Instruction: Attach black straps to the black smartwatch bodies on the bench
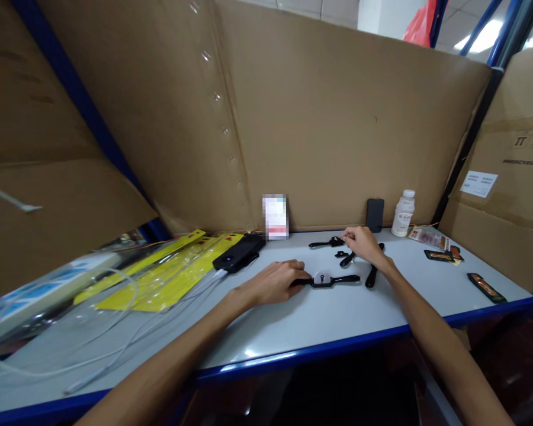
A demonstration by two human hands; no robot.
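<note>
Your left fingers [296,268] grip the near spokeshave [323,279] by its left end on the table [275,334]. Beyond lies a small black part [341,254]; a low sweep of your right hand [365,244] could lose it. Your right fingers bunch by the far spokeshave [322,244]; I can't tell if they pinch.

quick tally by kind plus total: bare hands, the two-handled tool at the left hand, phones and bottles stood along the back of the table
Hands, left hand and right hand: 2
Two-handled tool: 1
Phones, lit phone and dark phone: 2
White bottle: 1
Total: 6
</note>
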